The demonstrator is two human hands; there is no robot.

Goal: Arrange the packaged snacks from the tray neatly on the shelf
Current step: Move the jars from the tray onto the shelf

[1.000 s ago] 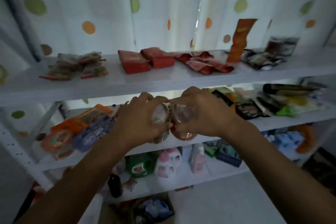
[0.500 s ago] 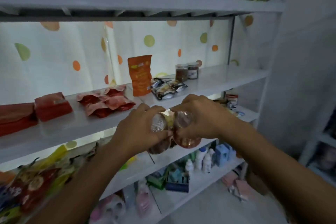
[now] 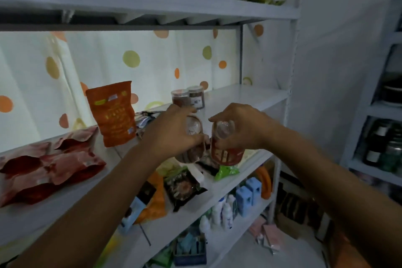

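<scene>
Both hands are raised in front of a white metal shelf (image 3: pixel 239 98), each grasping a small clear-lidded snack jar. My left hand (image 3: pixel 171 135) curls round a brown jar (image 3: pixel 191 155), and my right hand (image 3: pixel 243 128) wraps its fingers round a red jar (image 3: pixel 226 153) with a label on its side. The two jars are tilted with their lids toward me and sit just beside each other in the air, above the front edge of the shelf and not resting on it.

Two more jars (image 3: pixel 188 98) stand upright and touching on the shelf behind my left hand. To their left an orange pouch (image 3: pixel 114 115) stands upright (dim light leaves its print unreadable), and farther left red packets (image 3: pixel 50 169) lie flat in a loose pile. A white curtain (image 3: pixel 130 61) with orange and green dots hangs behind. On the board below, a dark snack packet (image 3: pixel 182 185) and a green packet (image 3: pixel 226 171) lie near the front edge.
</scene>
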